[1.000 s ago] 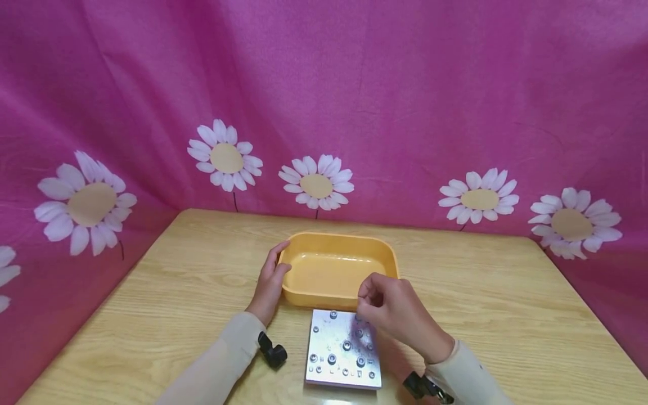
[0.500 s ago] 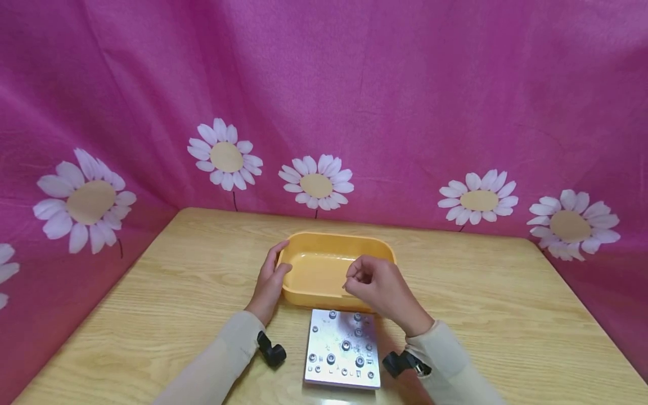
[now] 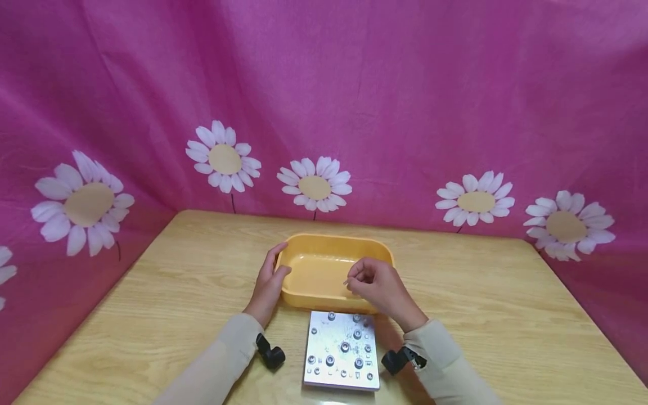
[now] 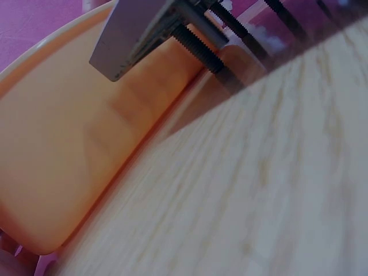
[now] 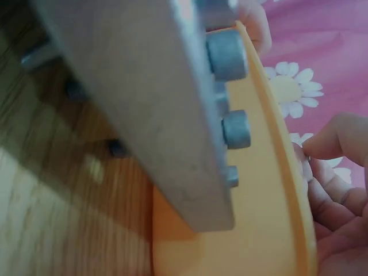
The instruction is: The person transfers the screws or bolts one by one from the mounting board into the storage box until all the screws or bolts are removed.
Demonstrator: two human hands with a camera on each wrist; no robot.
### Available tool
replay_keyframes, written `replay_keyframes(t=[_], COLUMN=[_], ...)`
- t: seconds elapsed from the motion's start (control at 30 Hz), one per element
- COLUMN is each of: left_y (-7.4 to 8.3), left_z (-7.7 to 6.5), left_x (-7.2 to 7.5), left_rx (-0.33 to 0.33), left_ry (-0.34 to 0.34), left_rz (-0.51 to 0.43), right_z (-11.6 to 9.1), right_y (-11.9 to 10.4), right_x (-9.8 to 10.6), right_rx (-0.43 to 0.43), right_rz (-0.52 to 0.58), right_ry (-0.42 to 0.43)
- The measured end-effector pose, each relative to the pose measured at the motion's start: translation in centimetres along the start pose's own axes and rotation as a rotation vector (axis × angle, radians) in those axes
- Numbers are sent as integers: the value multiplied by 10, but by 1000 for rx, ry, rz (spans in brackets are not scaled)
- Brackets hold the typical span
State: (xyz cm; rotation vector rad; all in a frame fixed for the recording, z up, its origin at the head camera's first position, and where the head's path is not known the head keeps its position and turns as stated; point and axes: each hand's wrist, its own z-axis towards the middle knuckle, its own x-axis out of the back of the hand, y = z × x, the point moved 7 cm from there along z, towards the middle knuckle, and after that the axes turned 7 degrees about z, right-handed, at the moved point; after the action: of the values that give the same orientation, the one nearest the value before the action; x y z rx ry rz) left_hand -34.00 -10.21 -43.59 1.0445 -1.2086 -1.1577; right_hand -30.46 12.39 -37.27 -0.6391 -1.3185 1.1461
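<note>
A yellow plastic tub (image 3: 309, 302) stands on the table, nothing visible inside it. My left hand (image 3: 267, 284) grips its left end, thumb inside the rim and fingers along the outer wall. Over the tub's right front part is my right hand (image 3: 383, 288), pinching a tiny metallic piece (image 3: 346, 283) between thumb and forefinger. Most of that piece is hidden, so I cannot tell its kind. Just in front of the tub, a square metal plate (image 3: 329, 337) carries several socket-head screws (image 3: 345, 347). Their threaded shanks (image 4: 198, 49) stick out below the plate in the left wrist view.
Light wood-grain table (image 3: 506, 298) surrounds the tub and plate. A pink cloth with white daisies (image 3: 395, 112) hangs behind and at both sides. A black wrist camera (image 3: 270, 357) sits near the plate's left side, another (image 3: 397, 361) near its right.
My right hand has moved left and away from me, from over the plate's far right corner to over the tub, then stays nearly still. The left hand keeps its hold on the tub.
</note>
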Motion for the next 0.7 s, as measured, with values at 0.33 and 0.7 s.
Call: replay_keyframes(t=[0.33, 0.7], left_y=[30, 30], left_z=[-19, -18], left_x=[0, 0], left_rx=[33, 31], left_ry=[-15, -21], left_rz=[26, 7], right_z=[1, 2], right_y=[5, 5], right_x=[-3, -5], right_rx=[31, 49], right_rz=[-37, -77], right_ry=[-29, -81])
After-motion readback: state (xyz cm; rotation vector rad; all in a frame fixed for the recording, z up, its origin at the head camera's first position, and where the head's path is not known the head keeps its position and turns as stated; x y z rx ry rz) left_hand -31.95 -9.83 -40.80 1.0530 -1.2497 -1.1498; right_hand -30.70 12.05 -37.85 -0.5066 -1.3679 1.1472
